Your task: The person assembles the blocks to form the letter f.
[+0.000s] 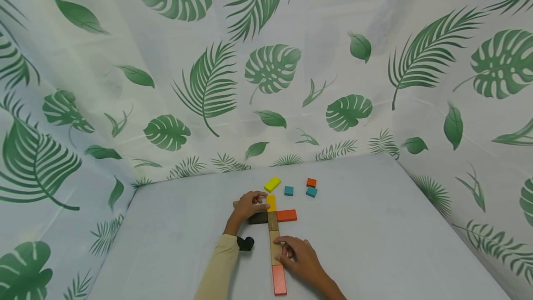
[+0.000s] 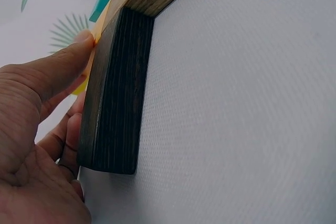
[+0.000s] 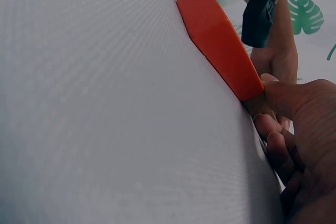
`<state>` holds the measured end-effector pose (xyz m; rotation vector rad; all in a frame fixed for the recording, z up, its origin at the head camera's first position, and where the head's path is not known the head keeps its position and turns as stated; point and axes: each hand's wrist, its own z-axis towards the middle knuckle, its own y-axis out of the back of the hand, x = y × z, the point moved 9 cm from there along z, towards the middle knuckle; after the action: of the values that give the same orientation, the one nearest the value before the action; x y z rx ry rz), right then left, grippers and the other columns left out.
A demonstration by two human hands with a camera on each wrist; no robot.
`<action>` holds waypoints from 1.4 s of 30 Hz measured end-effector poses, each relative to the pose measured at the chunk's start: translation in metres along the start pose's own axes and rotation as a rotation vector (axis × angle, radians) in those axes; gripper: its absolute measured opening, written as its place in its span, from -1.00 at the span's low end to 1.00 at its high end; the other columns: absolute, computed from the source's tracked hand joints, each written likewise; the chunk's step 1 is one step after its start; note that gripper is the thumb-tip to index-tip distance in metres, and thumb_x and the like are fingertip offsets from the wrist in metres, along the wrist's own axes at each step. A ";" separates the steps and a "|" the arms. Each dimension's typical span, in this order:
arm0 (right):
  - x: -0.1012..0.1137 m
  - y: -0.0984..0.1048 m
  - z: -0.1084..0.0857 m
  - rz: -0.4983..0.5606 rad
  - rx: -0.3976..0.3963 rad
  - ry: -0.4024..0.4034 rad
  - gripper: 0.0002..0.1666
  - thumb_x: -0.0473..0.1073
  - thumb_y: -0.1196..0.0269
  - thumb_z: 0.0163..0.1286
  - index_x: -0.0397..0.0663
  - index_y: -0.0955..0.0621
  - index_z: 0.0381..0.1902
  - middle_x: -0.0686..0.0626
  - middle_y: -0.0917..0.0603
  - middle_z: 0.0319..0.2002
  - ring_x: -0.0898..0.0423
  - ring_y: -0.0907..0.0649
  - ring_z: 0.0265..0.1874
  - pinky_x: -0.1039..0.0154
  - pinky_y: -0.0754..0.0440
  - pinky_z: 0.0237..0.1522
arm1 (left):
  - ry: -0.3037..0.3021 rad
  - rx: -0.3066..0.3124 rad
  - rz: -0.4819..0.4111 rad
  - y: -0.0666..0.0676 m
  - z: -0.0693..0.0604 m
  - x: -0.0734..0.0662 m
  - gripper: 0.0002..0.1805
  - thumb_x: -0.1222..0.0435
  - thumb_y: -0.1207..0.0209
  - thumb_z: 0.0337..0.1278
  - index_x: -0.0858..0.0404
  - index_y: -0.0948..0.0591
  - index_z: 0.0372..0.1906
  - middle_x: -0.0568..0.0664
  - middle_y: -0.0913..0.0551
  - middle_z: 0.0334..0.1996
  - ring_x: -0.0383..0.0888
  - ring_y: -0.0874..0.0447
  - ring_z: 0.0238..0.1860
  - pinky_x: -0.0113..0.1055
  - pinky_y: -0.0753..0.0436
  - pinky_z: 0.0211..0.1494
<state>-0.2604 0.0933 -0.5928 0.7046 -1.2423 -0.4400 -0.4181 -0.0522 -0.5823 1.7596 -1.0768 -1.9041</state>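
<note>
A row of flat blocks runs away from me on the white table. Nearest is a salmon block [image 1: 279, 280], then a light wooden length [image 1: 275, 249], a brown block [image 1: 272, 221] and a yellow-orange block [image 1: 271, 202]. Beside the brown one lie a black block [image 1: 258, 218] on the left and a red-orange block [image 1: 287, 215] on the right. With thumb and index finger, my left hand [image 1: 248, 205] pinches the yellow-orange block. My right hand [image 1: 301, 259] holds the light wooden length by thumb and index finger, just beyond the salmon block [image 3: 220, 40].
Behind the row lie a bright yellow block [image 1: 272, 184], two small teal blocks, one left [image 1: 289, 191] and one right [image 1: 311, 192], and a small orange block [image 1: 311, 182]. A black wrist device [image 1: 245, 244] hangs at the left sleeve. Leaf-patterned cloth [image 1: 270, 68] encloses the table.
</note>
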 end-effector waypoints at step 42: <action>-0.001 0.014 0.013 0.180 0.005 0.004 -0.74 -0.02 -0.28 0.37 0.10 -0.63 -0.03 0.24 -0.55 -0.47 0.40 -0.47 -0.49 0.42 -0.46 -0.37 | -0.092 0.016 0.176 -0.021 -0.115 -0.026 -0.10 -0.17 -0.29 0.07 0.26 -0.33 0.41 0.29 -0.04 0.50 0.37 -0.14 0.40 0.39 -0.34 0.14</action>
<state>-0.2743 0.1005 -0.5818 0.5917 -1.2905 -0.2871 -0.2989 -0.0546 -0.5730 1.5426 -1.2388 -1.8887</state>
